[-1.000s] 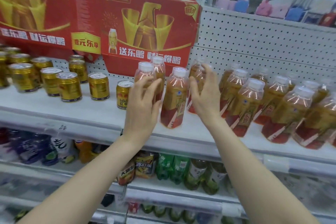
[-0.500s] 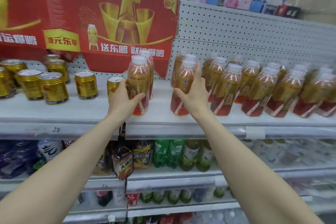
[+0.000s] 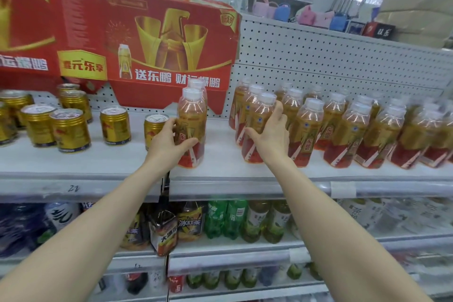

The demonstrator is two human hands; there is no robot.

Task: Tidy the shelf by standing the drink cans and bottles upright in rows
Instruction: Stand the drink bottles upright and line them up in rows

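White shelf (image 3: pixel 220 154) gap between left hand (image 3: pixel 169 144) bottle (image 3: pixel 192 115) and right hand (image 3: pixel 272 138) row bottle (image 3: pixel 260 115)

Both bare arms reach up and forward, a little apart. The left grip (image 3: pixel 171 140) is curled round the low part of the left bottle (image 3: pixel 192 117), with the thumb across the front. The right grip (image 3: pixel 270 137) is curled round the right bottle (image 3: pixel 259 115), thumb low, fingers up its far side.
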